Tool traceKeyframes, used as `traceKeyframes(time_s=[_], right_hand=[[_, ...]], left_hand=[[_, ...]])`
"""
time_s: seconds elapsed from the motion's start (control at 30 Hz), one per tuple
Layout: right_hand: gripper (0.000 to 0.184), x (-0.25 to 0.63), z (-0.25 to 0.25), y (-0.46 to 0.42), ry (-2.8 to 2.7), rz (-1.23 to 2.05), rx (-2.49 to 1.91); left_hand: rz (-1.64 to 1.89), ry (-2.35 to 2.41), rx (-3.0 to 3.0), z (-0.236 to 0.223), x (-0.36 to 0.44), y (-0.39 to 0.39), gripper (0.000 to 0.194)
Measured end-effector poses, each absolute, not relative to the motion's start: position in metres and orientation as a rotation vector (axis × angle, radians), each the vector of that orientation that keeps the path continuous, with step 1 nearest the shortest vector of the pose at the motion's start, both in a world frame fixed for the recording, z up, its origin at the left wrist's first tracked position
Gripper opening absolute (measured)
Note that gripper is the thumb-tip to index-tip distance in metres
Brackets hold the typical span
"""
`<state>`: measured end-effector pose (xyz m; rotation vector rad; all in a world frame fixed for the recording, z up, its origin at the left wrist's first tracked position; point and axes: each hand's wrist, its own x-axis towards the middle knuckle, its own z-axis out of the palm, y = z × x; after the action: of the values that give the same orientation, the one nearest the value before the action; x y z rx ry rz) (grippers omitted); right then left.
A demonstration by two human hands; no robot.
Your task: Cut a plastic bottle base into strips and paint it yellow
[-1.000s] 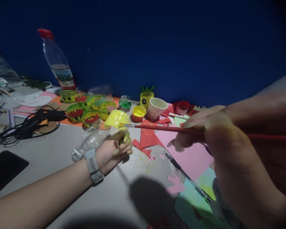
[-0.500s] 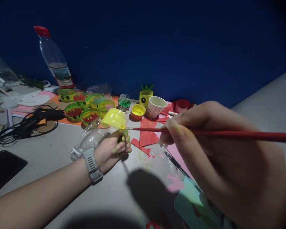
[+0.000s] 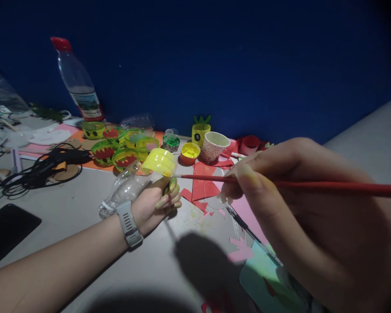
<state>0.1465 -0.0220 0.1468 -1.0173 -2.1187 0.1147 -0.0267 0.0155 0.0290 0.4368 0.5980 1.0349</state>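
My left hand [image 3: 154, 204], with a grey watch on its wrist, is closed around a yellow-painted plastic bottle bottom [image 3: 159, 162] and holds it tilted above the grey table [image 3: 71, 208]. Yellow paint smears the fingertips. My right hand [image 3: 299, 208] pinches a long red paintbrush [image 3: 280, 184]. The brush tip touches the right edge of the yellow piece. A clear cut bottle top [image 3: 124, 191] lies just behind my left wrist.
Small yellow paint pot [image 3: 189, 153], green bead pot [image 3: 171, 142], patterned paper cup [image 3: 213, 147] and several yellow-green painted bottle bottoms [image 3: 124, 158] stand at the back. A red-capped bottle [image 3: 78, 87] leans left. Black glue gun cable [image 3: 35, 171], dark phone [image 3: 6, 228], pink and red paper scraps [image 3: 244, 213] lie around.
My right hand slid back along the brush and closer to the camera. The brush tip stays at the yellow piece, which my left hand has tilted slightly.
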Motion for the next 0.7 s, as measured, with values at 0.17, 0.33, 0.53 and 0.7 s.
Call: traceKeyframes(time_s=[0.17, 0.33, 0.53, 0.7], right_hand=[[0.009, 0.15, 0.148, -0.022, -2.12, 0.07, -1.082], [0.014, 0.142, 0.153, -0.023, -1.968, 0.061, -1.1], [0.01, 0.14, 0.151, -0.021, -2.072, 0.115, -0.929], [0.012, 0.15, 0.149, -0.019, -2.139, 0.064, -1.048]], left_hand=[[1.02, 0.715, 0.385, 0.036, -0.025, 0.014, 0.047], [1.024, 0.644, 0.415, 0.025, -0.031, 0.018, 0.043], [1.041, 0.584, 0.457, 0.024, -0.031, 0.016, 0.036], [1.028, 0.731, 0.402, 0.039, -0.023, 0.012, 0.044]])
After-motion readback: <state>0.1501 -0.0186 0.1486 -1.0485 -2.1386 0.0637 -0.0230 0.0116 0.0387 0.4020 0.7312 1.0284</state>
